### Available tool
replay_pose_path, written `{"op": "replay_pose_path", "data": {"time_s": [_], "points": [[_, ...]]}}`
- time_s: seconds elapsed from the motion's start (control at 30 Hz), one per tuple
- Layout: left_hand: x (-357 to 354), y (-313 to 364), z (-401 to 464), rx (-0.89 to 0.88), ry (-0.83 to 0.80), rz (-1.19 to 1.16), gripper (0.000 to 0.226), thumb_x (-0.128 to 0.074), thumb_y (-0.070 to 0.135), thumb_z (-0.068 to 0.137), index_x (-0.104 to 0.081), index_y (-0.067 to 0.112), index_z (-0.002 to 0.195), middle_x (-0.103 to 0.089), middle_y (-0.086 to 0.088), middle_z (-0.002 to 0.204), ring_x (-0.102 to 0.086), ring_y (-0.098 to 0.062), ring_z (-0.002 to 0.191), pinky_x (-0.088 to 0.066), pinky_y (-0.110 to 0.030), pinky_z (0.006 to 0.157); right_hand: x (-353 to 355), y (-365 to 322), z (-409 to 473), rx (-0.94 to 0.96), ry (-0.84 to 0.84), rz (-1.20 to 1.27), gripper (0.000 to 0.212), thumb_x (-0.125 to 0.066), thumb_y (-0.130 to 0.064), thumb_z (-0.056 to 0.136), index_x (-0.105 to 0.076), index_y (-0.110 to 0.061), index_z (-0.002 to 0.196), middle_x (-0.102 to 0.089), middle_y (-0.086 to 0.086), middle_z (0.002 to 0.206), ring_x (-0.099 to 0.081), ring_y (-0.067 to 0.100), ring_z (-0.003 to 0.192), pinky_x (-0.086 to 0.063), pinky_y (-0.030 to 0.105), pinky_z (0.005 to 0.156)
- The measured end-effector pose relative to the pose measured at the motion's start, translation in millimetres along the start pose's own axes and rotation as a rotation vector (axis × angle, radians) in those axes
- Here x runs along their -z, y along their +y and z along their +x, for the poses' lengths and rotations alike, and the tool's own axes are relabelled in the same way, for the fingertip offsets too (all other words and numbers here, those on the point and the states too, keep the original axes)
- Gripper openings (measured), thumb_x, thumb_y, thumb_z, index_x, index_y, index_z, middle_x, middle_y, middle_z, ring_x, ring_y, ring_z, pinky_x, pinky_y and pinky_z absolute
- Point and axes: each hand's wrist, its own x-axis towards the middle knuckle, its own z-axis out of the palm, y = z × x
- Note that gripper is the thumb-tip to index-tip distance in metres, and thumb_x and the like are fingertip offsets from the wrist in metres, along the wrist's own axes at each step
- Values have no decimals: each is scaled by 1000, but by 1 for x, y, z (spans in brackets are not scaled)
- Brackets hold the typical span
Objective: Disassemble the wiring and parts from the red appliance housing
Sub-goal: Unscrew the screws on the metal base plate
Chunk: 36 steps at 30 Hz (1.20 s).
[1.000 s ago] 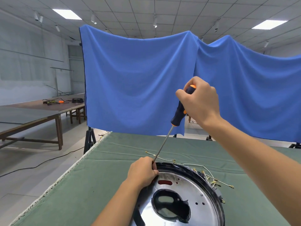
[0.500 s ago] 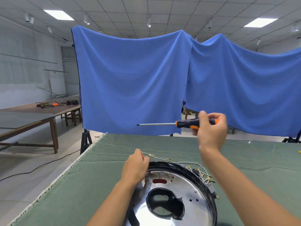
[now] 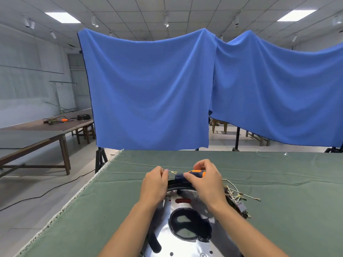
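Note:
The round appliance housing (image 3: 187, 238) lies on the green table cloth, its shiny metal plate with a dark centre hole facing up and red showing through a slot. My right hand (image 3: 206, 182) is shut on the orange and dark blue screwdriver (image 3: 191, 174), held low over the housing's far rim. My left hand (image 3: 155, 183) rests on the far left rim with its fingers curled near a wire with a ring terminal (image 3: 171, 171). A bundle of wires (image 3: 239, 196) spills from the right side of the housing.
The green cloth-covered table (image 3: 83, 219) ends at its left edge close to the housing. Blue drapes (image 3: 152, 89) hang behind the table. A brown table (image 3: 46, 130) with cables and tools stands at the far left. A black cable runs over the floor.
My right hand has come down with the screwdriver from in the air to the housing's far rim. My left hand stays on the rim. The view has tilted.

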Motion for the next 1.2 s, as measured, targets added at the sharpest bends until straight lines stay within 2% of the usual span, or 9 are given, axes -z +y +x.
{"op": "replay_pose_path", "data": {"time_s": [0.17,0.27,0.4,0.63,0.77,0.9,1.07,1.13,1.2], "points": [[11,6,2,98,75,-195,36,-62,23,88,-46,11,58,-40,2,52,-37,-19,58,-30,-29,54,-11,0,-10,92,-233,-267,21,-68,-27,79,-57,-23,97,-59,-6,93,-56,14,85,-45,29,74],[26,6,5,202,49,-378,30,-65,18,86,-54,8,60,-48,-2,55,-39,-19,54,-34,-29,55,-12,3,-13,43,-357,-371,22,-65,-23,77,-57,-23,98,-65,-5,95,-60,18,87,-47,30,76],[56,-11,1,351,27,-627,28,-55,10,90,-55,6,62,-58,-3,51,-42,-10,38,-33,-20,40,-13,6,-13,80,-370,-435,25,-64,-20,78,-53,-24,99,-61,-5,97,-57,19,86,-46,31,71],[54,-67,-14,545,8,-563,29,-44,7,95,-56,5,69,-45,-3,50,-33,-9,34,-26,-13,35,-18,4,-15,155,-367,-532,26,-59,-21,80,-42,-24,100,-53,-3,92,-51,22,79,-33,31,62],[40,-83,-16,555,61,-624,22,-47,7,96,-55,2,76,-52,-7,56,-37,-14,42,-32,-16,33,-19,6,-16,174,-358,-548,25,-58,-22,81,-40,-25,99,-56,-4,91,-51,21,76,-32,31,59],[38,-83,-17,508,140,-719,11,-56,-3,90,-53,-1,79,-59,-15,61,-46,-12,36,-36,-15,33,-20,9,-16,184,-340,-568,25,-58,-22,80,-39,-25,97,-55,-6,84,-51,20,72,-29,28,51],[34,-88,-13,386,129,-452,15,-71,5,80,-68,8,66,-61,-1,56,-51,-2,38,-39,-12,41,-23,9,-13,163,-340,-595,28,-59,-23,80,-36,-25,97,-54,-7,78,-49,17,65,-29,26,48],[33,-91,-9,339,147,-278,9,-73,15,79,-74,11,71,-63,8,58,-56,0,51,-40,-11,50,-23,9,-13,165,-336,-593,28,-58,-22,80,-36,-25,97,-53,-8,75,-48,17,64,-28,27,48],[32,-95,-6,319,151,-202,11,-71,18,82,-76,9,77,-65,6,65,-62,-9,67,-41,-20,62,-23,9,-14,165,-333,-588,28,-58,-22,80,-35,-25,96,-51,-10,73,-48,17,65,-29,27,48]]}}
